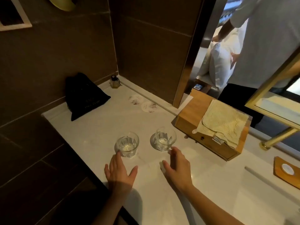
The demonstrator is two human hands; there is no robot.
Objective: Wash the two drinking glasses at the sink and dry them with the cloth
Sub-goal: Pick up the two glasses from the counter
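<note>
Two clear faceted drinking glasses stand upright on the white marble counter (97, 127), the left glass (127, 144) and the right glass (164, 139) a hand's width apart. My left hand (119, 173) hovers just before the left glass with fingers spread, its fingertips almost at the base. My right hand (177, 166) reaches toward the right glass, fingers straight, tips close to its lower side. Neither hand holds anything. A cream cloth (224, 122) lies draped over a wooden box (194, 111) to the right. The white sink basin (263, 197) shows at the lower right.
A black drawstring bag (84, 96) leans on the dark tiled wall at the back left. Two round paper coasters (142, 102) and a small bottle (114, 82) sit near the corner. A brass tap (279, 137) and a wooden soap tray (287, 171) flank the sink. A person stands beyond the doorway.
</note>
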